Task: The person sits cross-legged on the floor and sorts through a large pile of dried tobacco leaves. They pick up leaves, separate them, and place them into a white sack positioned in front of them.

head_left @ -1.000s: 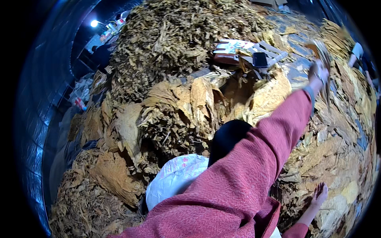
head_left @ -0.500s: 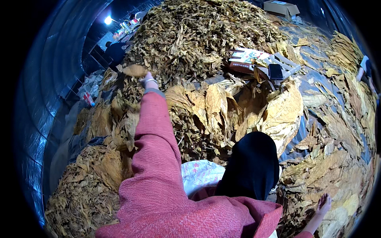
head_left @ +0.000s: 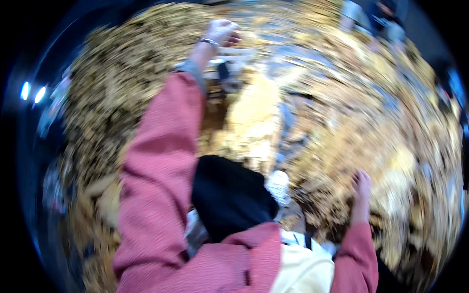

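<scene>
My left hand (head_left: pixel 223 33) is stretched far forward above the back of the leaf heap, a band round its wrist. Its fingers are loosely bent and apart, with nothing visible in them. Below the hand, partly behind my sleeve, is a dark phone (head_left: pixel 223 71) on something pale. Crumpled dried leaves, like tobacco, form the big heap (head_left: pixel 122 93) left of my left arm. Larger flat yellow-brown leaves (head_left: pixel 342 141) spread out on the right. My right hand (head_left: pixel 362 180) is low over these, close to them; blur hides its fingers and whether it touches any.
My dark-clothed knee (head_left: pixel 229 195) stands between my arms, beside a white shoe (head_left: pixel 278 188). Another person (head_left: pixel 386 19) is at the far right. A large pale leaf (head_left: pixel 254 117) lies before my knee. Lamps (head_left: pixel 32 93) shine at the left rim.
The view has swung right and is blurred. My left hand has moved from the brown leaf at the heap's left side to the heap's far right side. That leaf is no longer seen by it.
</scene>
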Demonstrator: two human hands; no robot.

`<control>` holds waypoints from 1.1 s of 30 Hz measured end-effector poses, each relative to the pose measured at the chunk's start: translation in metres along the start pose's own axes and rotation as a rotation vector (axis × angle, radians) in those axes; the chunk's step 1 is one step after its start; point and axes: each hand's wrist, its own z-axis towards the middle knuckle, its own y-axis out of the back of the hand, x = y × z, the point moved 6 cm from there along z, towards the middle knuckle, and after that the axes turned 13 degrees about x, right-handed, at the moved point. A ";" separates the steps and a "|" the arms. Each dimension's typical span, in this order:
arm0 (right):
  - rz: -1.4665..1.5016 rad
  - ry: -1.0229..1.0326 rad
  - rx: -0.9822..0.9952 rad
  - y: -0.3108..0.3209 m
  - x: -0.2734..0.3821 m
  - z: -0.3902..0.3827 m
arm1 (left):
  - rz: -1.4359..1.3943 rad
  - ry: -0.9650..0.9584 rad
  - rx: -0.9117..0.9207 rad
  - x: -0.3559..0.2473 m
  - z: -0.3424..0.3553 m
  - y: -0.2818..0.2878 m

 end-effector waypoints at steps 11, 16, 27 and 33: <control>0.092 -0.040 -0.320 0.019 -0.012 -0.022 | 0.394 -0.002 0.505 0.115 0.001 -0.432; 0.067 -0.076 -0.308 0.020 -0.024 -0.030 | 0.802 0.239 0.469 0.195 -0.143 -0.503; -0.064 -0.356 -0.122 -0.018 -0.048 -0.029 | 0.561 0.177 0.392 0.231 -0.117 -0.475; -0.152 -0.339 -0.101 -0.022 -0.053 -0.027 | 0.137 0.205 0.383 0.264 -0.102 -0.468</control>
